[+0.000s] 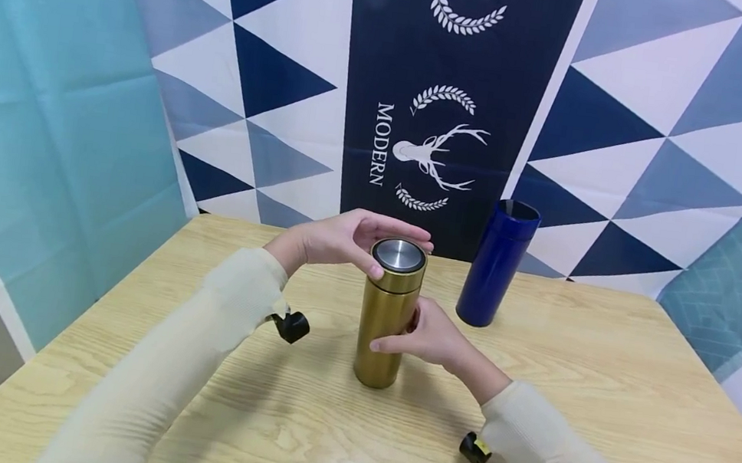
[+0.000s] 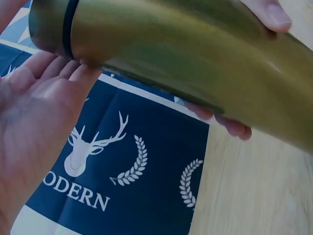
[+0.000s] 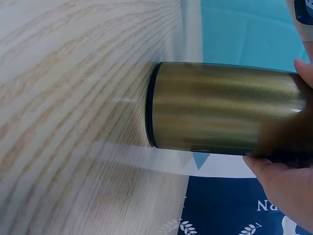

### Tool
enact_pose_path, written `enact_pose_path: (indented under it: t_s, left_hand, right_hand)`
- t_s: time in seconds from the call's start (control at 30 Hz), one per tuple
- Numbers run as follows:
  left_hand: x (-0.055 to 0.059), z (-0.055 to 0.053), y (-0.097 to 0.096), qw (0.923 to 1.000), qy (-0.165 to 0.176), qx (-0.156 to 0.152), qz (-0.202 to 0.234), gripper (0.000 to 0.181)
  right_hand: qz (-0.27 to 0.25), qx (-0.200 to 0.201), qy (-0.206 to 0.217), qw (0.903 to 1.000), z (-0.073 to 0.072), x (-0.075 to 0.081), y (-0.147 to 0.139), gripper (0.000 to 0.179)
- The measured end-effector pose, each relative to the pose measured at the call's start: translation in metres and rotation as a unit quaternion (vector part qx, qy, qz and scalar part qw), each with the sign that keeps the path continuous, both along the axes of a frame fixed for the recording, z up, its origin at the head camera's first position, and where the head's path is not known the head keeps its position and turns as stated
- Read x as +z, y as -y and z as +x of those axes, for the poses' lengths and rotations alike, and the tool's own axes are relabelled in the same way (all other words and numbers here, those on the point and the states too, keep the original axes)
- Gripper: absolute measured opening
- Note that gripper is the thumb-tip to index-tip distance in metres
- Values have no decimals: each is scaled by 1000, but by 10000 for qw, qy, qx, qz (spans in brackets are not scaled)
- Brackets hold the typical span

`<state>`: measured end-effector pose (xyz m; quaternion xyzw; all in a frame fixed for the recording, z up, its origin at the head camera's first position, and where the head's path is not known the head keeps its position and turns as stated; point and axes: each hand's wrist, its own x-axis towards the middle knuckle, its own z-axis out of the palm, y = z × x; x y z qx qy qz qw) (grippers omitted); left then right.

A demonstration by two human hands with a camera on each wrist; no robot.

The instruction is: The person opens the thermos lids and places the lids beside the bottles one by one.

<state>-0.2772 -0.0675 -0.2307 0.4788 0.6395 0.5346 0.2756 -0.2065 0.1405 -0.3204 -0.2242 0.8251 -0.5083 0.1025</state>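
Note:
A gold insulated bottle stands upright near the middle of the wooden table, its lid topped with a silver disc. My left hand is at the lid, thumb on the near side and fingers reaching round the far side. In the left wrist view, the fingertips of that hand show beside the dark seam below the lid. My right hand grips the bottle's body from the right, with the thumb across the front. The dark-rimmed base of the bottle shows in the right wrist view.
Behind and to the right stands a dark blue cylindrical container with an open top. A patterned cloth hangs along the table's back edge. Teal sheets hang at the sides. Small black cameras are worn at both wrists.

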Motion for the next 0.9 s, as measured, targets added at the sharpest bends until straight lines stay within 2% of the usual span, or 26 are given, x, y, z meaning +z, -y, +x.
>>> enact_pose_path:
  t_s: [0.1, 0.37, 0.6, 0.73, 0.9]
  left_hand:
    - [0, -2, -1, 10000, 8, -57, 6, 95]
    - [0, 2, 1, 9996, -87, 249, -69, 89]
    - [2, 6, 1, 9988, -171, 451, -75, 72]
    - [5, 8, 1, 9975, -251, 635, -153, 71]
    - [3, 11, 1, 9962, -151, 816, -260, 75]
  right_hand:
    - [-17, -8, -3, 10000, -1, 0, 1, 55]
    - [-104, 24, 90, 9999, -1, -2, 1, 57]
    - [-90, -17, 19, 10000, -2, -2, 0, 60]
    - [-92, -7, 24, 10000, -3, -2, -2, 61]
    - [-105, -7, 67, 9999, -2, -4, -2, 60]
